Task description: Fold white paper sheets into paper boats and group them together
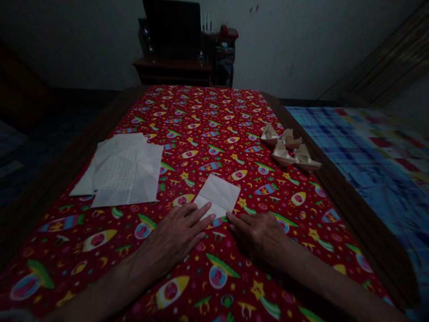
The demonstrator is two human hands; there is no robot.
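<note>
We had a small folded paper point(223, 191) flat on the red patterned cloth point(201, 147), in front of us and between our two hands, turned cornerwise to the table. A crease ran across it, and its nearer part showed faint lines.

Our left hand point(181, 230) reached in from the lower left, its fingers stretched out and slightly parted, the fingertips resting on the paper's near left part. Our right hand point(259, 230) came from the other side with its fingers bent and close together, the index fingertip at the paper's near right corner; we could not tell whether the thumb pinched it from below.

To the left, well apart from the paper, we had a loose pile of creased sheets point(129, 174), overlapping one another. Near the right edge of the cloth stood a cluster of folded paper shapes point(284, 154), pointed and boat-like. Beyond the far end of the table we saw a dark screen point(172, 29) and a red telephone point(229, 31), both dim against the wall point(295, 49)
</note>
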